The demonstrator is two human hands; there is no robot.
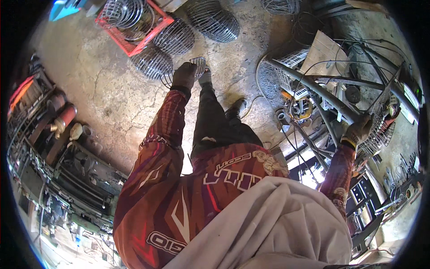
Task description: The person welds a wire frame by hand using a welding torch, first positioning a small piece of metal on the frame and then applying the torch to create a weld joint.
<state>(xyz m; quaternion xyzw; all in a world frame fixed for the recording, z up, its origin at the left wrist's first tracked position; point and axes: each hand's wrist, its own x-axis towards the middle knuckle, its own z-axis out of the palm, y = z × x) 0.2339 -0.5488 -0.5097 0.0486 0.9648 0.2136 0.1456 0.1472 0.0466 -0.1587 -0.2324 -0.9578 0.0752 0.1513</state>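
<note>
Wire guard [197, 67] hangs over the concrete floor [103, 94], clamped in the gloved left hand [183, 75], just beside a stack of like guards [154, 60]. Right hand [357, 131], gloved, closed around a grey pipe [313, 89] on the machine frame.

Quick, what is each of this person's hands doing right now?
Left hand: gloved, closed on a round wire grille.
Right hand: gloved, gripping a grey metal tube.
</note>
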